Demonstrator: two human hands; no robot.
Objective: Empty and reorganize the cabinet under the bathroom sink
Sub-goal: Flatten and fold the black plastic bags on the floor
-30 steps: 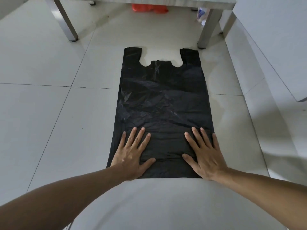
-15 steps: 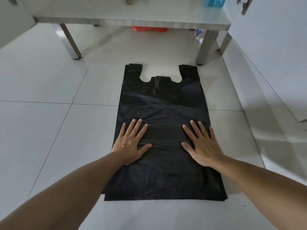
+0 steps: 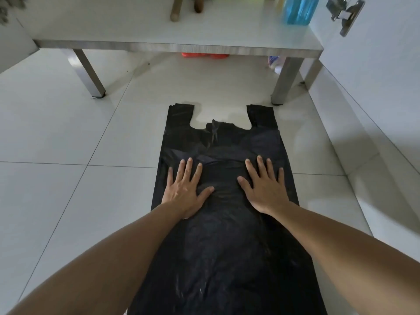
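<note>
both palms flat on black bag (image 3: 227, 246), left hand (image 3: 183, 192), right hand (image 3: 266, 189), fingers spread

Both bare forearms reach forward, side by side. The left hand (image 3: 185, 189) lies palm down, fingers straight and spread. The right hand (image 3: 266, 187) lies likewise flat.

A black bag (image 3: 223, 235) is spread flat on the tiled floor (image 3: 68, 189). It is pressed by the left hand (image 3: 184, 189) and right hand (image 3: 264, 187), fingers straight. A cabinet base (image 3: 177, 45) is seen beyond.
</note>
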